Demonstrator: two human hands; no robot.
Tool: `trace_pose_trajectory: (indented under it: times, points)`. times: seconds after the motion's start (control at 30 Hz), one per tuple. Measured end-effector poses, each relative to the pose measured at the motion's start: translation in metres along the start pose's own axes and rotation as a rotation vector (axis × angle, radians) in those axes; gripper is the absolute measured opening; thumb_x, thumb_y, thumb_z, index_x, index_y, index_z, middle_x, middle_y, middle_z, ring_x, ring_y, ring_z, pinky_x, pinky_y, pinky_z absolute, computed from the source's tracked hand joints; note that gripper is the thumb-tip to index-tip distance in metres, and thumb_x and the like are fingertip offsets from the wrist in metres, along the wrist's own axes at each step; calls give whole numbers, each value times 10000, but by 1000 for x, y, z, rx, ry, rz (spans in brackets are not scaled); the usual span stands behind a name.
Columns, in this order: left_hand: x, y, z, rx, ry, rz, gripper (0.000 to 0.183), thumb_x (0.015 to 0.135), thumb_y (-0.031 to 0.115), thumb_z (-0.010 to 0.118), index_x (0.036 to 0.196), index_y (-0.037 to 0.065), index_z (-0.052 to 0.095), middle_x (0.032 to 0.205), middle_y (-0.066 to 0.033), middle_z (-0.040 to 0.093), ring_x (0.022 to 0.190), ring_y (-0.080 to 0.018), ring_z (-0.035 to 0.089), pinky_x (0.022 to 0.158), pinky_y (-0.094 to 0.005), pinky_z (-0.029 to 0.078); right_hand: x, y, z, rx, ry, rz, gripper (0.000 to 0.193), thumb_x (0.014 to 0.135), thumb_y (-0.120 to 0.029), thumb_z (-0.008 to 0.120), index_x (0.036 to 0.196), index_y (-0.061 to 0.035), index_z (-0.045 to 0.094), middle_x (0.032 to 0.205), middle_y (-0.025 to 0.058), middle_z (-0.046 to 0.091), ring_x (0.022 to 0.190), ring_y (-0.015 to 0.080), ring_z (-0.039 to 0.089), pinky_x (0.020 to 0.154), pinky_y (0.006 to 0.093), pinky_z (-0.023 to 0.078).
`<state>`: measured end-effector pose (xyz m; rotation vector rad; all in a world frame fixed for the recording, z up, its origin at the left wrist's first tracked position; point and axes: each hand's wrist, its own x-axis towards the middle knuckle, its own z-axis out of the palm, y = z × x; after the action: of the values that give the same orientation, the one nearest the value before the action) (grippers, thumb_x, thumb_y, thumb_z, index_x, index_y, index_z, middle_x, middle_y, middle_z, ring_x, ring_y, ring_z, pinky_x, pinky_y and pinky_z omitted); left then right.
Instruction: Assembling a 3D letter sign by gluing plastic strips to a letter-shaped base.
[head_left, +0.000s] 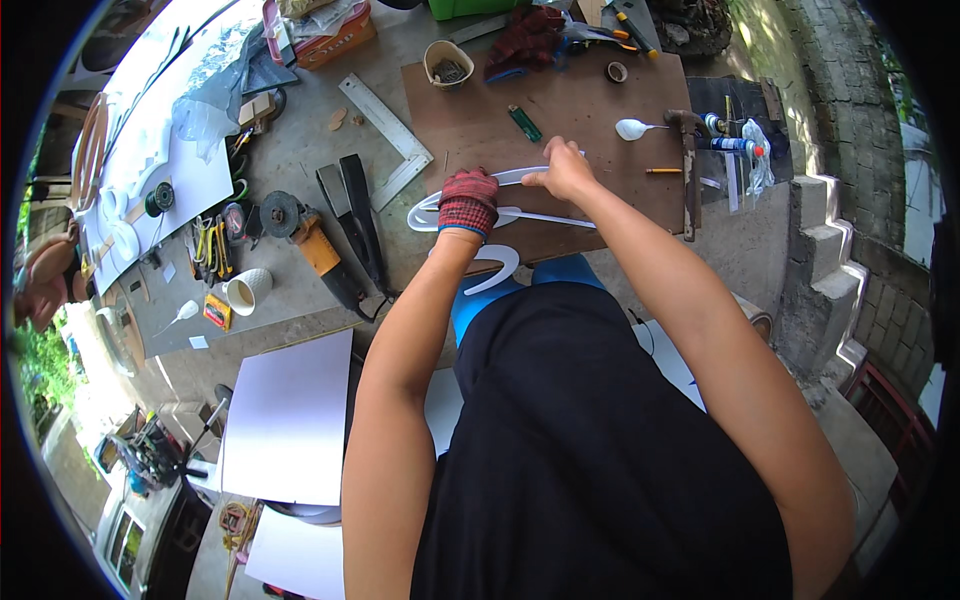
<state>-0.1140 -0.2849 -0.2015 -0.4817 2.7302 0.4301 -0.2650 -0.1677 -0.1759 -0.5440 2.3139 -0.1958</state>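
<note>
My left hand (pixel 468 202), in a red and black checked knit glove, is closed over a white looped strip piece (pixel 422 217) at the near edge of the brown board. The loop's curved end shows left of the glove, and a thin straight tail runs out to the right. My bare right hand (pixel 566 172) pinches a white strip (pixel 514 176) that reaches from the glove along the far side of the piece. A rounded white hook-shaped part (pixel 510 262) juts past the board's near edge, close to my body. The glove hides where these parts meet.
On the brown board (pixel 590 110) lie a green lighter (pixel 523 124), a white squeeze bottle (pixel 636 129), a pencil (pixel 663 170) and a hammer (pixel 688 150). Left of it are a metal square (pixel 400 150), an angle grinder (pixel 310 245) and a cup (pixel 247 291).
</note>
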Motion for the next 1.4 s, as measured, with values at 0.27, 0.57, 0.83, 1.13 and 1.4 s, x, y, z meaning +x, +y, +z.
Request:
trace_pose_trajectory:
  times: [0.27,0.57,0.83,1.13,1.4]
  points:
    - [-1,2,-7,7,-31,5,236,827,131,634,1044,94,718,1085,-138,677,1033,-334,648,890,-437,519,2,1,-1,-14,-6,3,787,657,-428,913,1218,-23,536,1286,232,550,1188,399,586,965,462,502]
    - [2,1,-2,26,-43,-22,248,832,128,642,1063,68,710,1097,-145,679,1054,-321,650,910,-428,514,2,0,-1,-16,-4,-4,774,659,-429,912,1198,-19,537,1284,238,550,1182,402,590,965,462,503]
    - [-1,3,-7,-14,-45,-6,250,843,117,620,1074,69,702,1104,-147,674,1060,-325,642,918,-425,505,2,1,-2,-19,-13,13,779,660,-434,910,1197,-12,535,1292,245,548,1183,403,590,961,458,507]
    - [-22,-9,-4,-158,140,-72,265,897,165,600,1137,120,701,1265,-136,642,1125,-343,616,986,-443,480,1,0,-4,-4,-18,9,782,665,-428,910,1206,-7,535,1296,247,547,1184,400,591,968,451,502]
    - [-71,-21,-35,-1379,183,-497,170,916,102,645,1061,43,712,1047,-77,729,952,-199,670,883,-343,518,2,1,-4,6,-31,28,762,665,-415,914,1208,-26,547,1285,216,553,1193,382,584,967,440,502]
